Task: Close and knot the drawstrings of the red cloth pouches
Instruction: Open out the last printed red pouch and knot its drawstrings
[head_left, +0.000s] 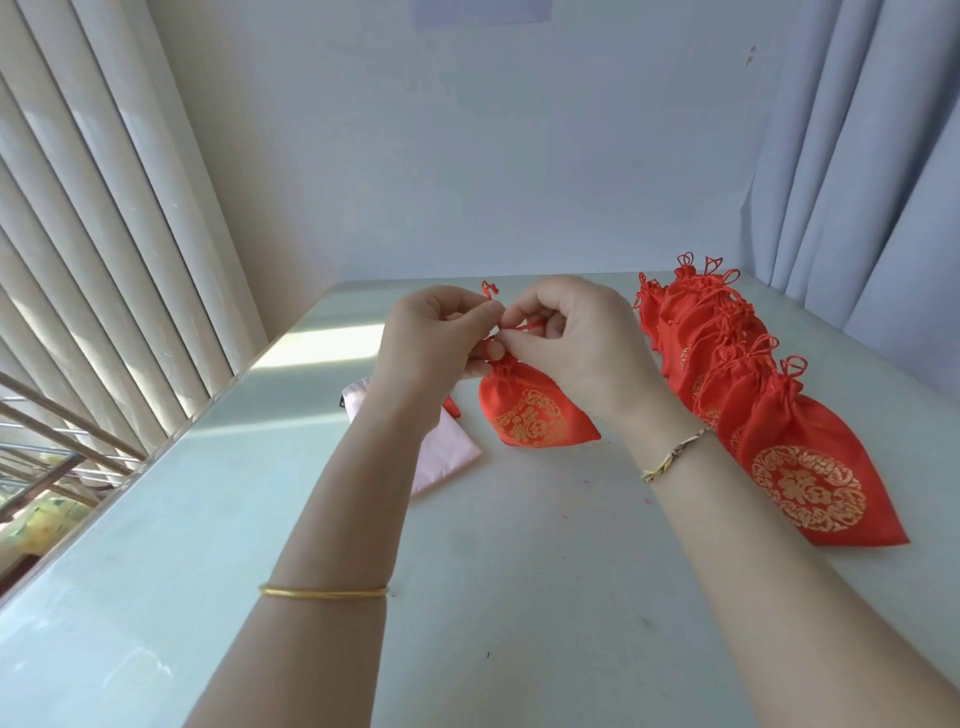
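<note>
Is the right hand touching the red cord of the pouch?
Touching. The head view shows the right hand pinching the cord with its fingertips, just above the gathered neck of the pouch; no gap is visible between them.

Bright daylight enters through the vertical blinds (93, 249) at left, casting a sunlit patch on the tabletop (322, 340); wide-angle distortion bends the edges.
</note>
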